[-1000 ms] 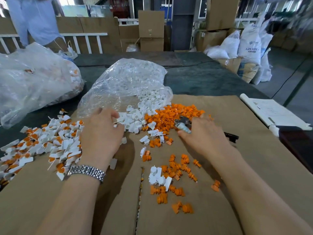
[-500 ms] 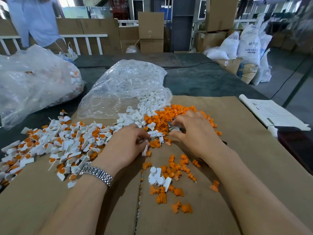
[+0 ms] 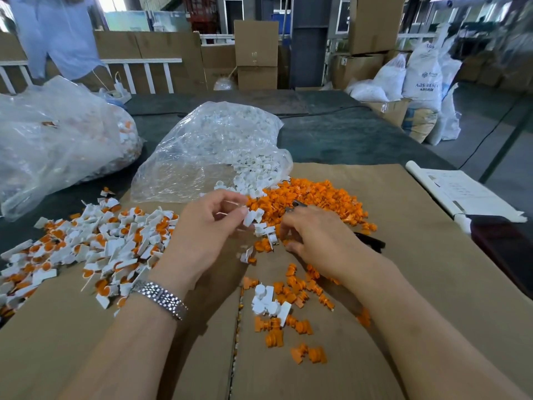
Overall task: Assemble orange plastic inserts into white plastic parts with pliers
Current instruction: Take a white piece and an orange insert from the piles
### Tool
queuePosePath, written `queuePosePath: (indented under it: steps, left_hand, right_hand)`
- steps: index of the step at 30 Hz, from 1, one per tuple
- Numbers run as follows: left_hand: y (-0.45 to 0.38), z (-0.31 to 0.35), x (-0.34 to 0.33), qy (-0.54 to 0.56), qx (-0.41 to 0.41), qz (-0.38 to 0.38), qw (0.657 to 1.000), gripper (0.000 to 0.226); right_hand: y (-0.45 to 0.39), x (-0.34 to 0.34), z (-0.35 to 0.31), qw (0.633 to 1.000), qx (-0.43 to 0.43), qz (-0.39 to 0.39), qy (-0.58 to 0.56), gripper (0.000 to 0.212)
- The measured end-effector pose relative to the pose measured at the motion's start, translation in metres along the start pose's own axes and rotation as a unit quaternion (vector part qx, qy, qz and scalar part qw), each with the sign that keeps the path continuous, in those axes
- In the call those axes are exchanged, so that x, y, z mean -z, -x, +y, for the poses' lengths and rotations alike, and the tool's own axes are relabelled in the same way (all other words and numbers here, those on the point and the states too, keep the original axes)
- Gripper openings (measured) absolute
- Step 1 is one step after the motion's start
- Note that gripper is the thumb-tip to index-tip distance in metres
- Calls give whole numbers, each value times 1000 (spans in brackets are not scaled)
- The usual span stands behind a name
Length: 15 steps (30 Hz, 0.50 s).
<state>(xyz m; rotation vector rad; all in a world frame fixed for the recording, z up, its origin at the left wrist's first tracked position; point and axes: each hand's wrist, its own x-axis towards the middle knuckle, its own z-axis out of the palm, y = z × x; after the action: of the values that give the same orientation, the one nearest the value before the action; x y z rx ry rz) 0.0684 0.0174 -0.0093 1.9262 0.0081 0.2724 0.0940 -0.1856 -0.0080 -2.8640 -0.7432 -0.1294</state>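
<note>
My left hand (image 3: 206, 229) pinches a white plastic part (image 3: 251, 217) between thumb and fingertips, lifted a little above the cardboard. My right hand (image 3: 315, 241) grips the pliers (image 3: 298, 205); their metal jaws poke out past my fingers and the black handle (image 3: 372, 242) shows behind my wrist. Its fingertips reach down among loose orange inserts. A heap of orange inserts (image 3: 314, 200) lies just beyond both hands. Assembled white-and-orange pieces (image 3: 95, 243) are piled to the left. A small cluster of white parts (image 3: 266, 303) and orange inserts (image 3: 302, 327) lies nearer me.
A clear bag of white parts (image 3: 213, 148) lies open behind the hands. A bigger clear bag (image 3: 57, 140) sits far left. Cardboard sheet (image 3: 418, 284) covers the dark table. Papers (image 3: 464, 194) lie at the right edge. A person's blue shirt (image 3: 57, 33) is at the back left.
My left hand moved right from the assembled pile to the white parts and lifted one. My right hand slid slightly toward me, still holding the pliers.
</note>
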Motion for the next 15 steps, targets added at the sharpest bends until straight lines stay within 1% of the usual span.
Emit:
queuePosePath:
  steps: [1,3,5,7,9,10,12,14,15]
  left_hand:
    - [1,3,1,87,34,-22,995,18]
    - [1,8,4,242,103,-55,963,24]
    - [-1,10,5,338,154,-66,926,19]
    - [-1,10,5,361,166,-78,914,24]
    - [-1,10,3,372,168,-84,909,28]
    - [-1,10,3,378,172,-83,906,25]
    - [-1,11,1,372,180,-80,907,19]
    - [-2,10,0,369,183,-84,907,20]
    - [-2,9,0,379,184,-89,903,20]
  right_hand:
    - [0,-1,0,1000,0,-4,15,20]
    - [-1,-1,2,999,-9,10,30,21]
    - [-2,2,4,998,-25,53,10,17]
    - [-1,6,6,991,-43,105,-71,10]
    - [0,10,5,971,-60,129,-194,4]
    - [1,12,3,954,-66,127,-264,2]
    - [3,17,0,907,-70,117,-398,2]
    - [6,21,-1,860,-74,117,-490,4]
    - [7,22,-2,844,-76,115,-519,5]
